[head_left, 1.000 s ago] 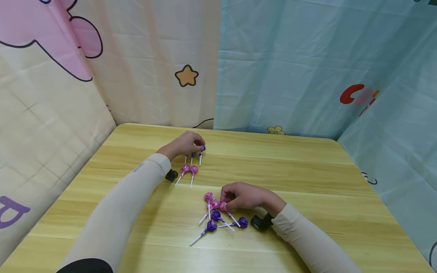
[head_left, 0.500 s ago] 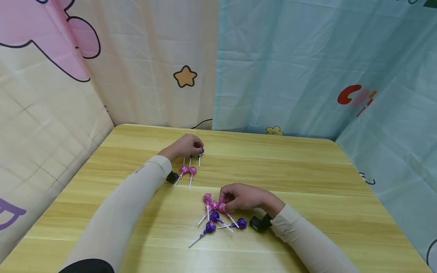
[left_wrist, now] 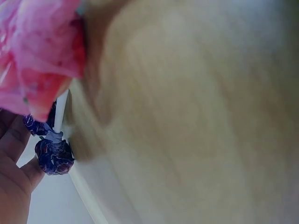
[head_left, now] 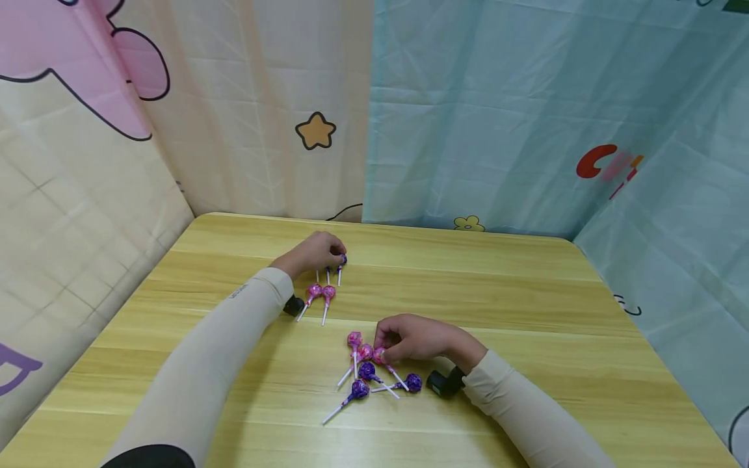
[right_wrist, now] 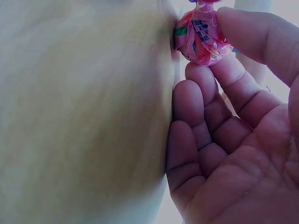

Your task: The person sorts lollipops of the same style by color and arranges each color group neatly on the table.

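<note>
At the back of the wooden table, my left hand [head_left: 316, 252] pinches a purple lollipop [head_left: 342, 259] by its wrapped head. Beside it, partly under the hand, lie more purple lollipops with white sticks toward me. Just in front are two pink lollipops [head_left: 329, 292], side by side. Nearer to me, my right hand [head_left: 417, 336] has thumb and index finger on a pink lollipop [right_wrist: 203, 37], its other fingers curled beside the tabletop. That lollipop belongs to a loose pile with other pink lollipops [head_left: 354, 338] and several purple lollipops [head_left: 359, 389], their sticks crossing.
The light wooden table [head_left: 497, 286] reaches back to printed curtains [head_left: 468, 117]. A black wrist camera [head_left: 446, 383] sits under the right wrist, close to a purple lollipop. Another wrist camera [head_left: 294, 305] is beside the front pink pair.
My left hand has drawn the purple lollipop slightly toward me and closer to its neighbours. The right hand stays on the pink lollipop. The head view has shifted a little.
</note>
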A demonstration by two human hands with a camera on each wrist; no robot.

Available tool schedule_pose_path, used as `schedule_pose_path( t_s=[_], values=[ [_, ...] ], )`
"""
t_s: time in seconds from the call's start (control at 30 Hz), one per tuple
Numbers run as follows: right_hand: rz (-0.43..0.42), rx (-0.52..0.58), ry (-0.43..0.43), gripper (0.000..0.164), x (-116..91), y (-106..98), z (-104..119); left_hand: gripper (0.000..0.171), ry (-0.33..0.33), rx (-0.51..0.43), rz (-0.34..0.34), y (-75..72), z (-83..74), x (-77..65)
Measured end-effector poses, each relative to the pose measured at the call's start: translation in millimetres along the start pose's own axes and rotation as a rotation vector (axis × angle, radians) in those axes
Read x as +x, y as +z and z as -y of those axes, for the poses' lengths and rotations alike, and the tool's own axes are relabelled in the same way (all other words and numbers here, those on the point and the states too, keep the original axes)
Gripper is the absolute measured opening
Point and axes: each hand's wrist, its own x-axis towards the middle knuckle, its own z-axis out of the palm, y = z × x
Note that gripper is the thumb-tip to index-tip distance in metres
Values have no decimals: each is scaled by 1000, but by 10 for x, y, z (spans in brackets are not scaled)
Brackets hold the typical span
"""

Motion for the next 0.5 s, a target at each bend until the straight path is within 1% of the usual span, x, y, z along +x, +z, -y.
schedule_pose_path(
  t_s=[0.5],
  values=[
    [4, 16, -11, 11, -4, -23, 8, 23, -1, 0, -21, -29, -40, -21]
  ],
)
